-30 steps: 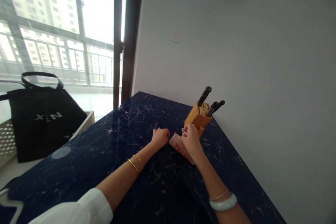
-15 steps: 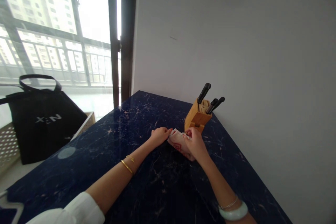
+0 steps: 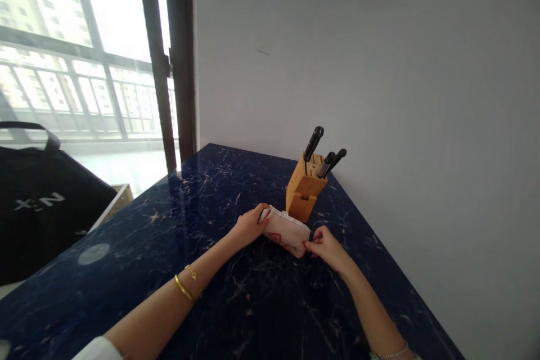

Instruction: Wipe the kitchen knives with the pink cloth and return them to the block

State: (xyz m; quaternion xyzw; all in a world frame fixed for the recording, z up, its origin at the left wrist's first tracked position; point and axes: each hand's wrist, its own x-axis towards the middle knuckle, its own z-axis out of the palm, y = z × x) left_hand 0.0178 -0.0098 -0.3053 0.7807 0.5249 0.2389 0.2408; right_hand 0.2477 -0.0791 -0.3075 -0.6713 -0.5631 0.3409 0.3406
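A white folded cloth with a red print rests on the dark blue marbled tabletop, just in front of a wooden knife block. At the cloth's left end, my left hand is closed, with the thumb on the near side. My right hand has its fingers curled and its fingertips on the lower right corner of the cloth, in what looks like a pinch. The cloth's upper edge is spread between the two hands. Black-handled knives stick up out of the block.
The tabletop runs along a grey wall on the right. On the left, a black bag with white letters leans by a pale crate. A round pale spot shows on the tabletop near the bag. Windows stand behind.
My right hand has moved from the cloth's upper edge down to its lower right corner. The cloth now lies wider open to view. The whole view has shifted to the right.
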